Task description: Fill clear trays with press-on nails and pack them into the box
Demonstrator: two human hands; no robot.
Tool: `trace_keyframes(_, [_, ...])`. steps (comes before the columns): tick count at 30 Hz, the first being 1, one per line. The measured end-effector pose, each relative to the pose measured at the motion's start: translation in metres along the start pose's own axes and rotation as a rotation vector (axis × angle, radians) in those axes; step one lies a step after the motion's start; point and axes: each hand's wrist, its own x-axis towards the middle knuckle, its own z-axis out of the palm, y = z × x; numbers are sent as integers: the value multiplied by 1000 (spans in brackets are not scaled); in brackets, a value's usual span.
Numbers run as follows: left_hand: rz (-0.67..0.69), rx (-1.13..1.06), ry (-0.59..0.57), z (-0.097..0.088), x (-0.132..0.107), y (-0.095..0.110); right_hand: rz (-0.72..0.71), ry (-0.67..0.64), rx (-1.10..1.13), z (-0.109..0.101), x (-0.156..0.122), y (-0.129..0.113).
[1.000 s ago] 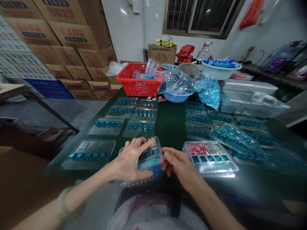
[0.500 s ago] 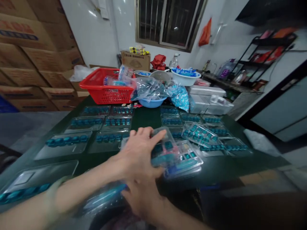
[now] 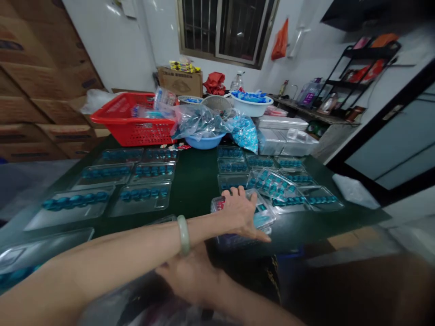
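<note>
Left hand (image 3: 241,210), jade bangle (image 3: 183,235) on the wrist, is lying flat with fingers spread on a stack of clear blister trays (image 3: 264,216), roughly 1 o'clock from the person. Right hand (image 3: 190,276) sits low under that forearm, pretty blurry. Red basket (image 3: 136,124) is way back at 11 o'clock.

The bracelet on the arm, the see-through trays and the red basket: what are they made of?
The bracelet looks like pale green jade or glass, smooth and shiny; it could be plastic. The trays seem thin clear plastic: the dark table shows through them. The red basket looks like moulded plastic, with small holes.
</note>
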Motion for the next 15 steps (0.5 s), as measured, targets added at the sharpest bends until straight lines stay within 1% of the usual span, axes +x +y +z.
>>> trace_keyframes(2, [38, -68, 21, -13, -6, -4, -110, -31, -109, -2, 1, 1])
trace_keyframes(3, [66, -106, 61, -24, -11, -9, -139, -19, -154, -3, 1, 2])
trace_keyframes(4, [97, -143, 120, -36, -19, -17, -134, 16, -157, -4, 1, 3])
trace_keyframes(5, [107, -172, 190, -48, -28, -28, -119, 55, -139, -6, 0, 4])
trace_keyframes(6, [96, -196, 235, -60, -41, -41, -106, 95, -111, -7, -1, 6])
trace_keyframes(8, [31, -221, 260, -77, -73, -72, -81, 148, -50, -7, -4, 11])
trace_keyframes(9, [-9, -231, 242, -80, -92, -88, -69, 157, -23, -7, -6, 13])
trace_keyframes(10, [-37, -229, 206, -79, -112, -103, -52, 153, -2, -6, -8, 16])
trace_keyframes(11, [-67, -219, 161, -73, -132, -117, -35, 139, 13, -5, -10, 18])
trace_keyframes(13, [-145, -144, 54, -53, -169, -137, -16, 104, 20, -1, -13, 22])
trace_keyframes(15, [-213, -94, -18, -28, -197, -146, -10, 80, -1, 3, -15, 25])
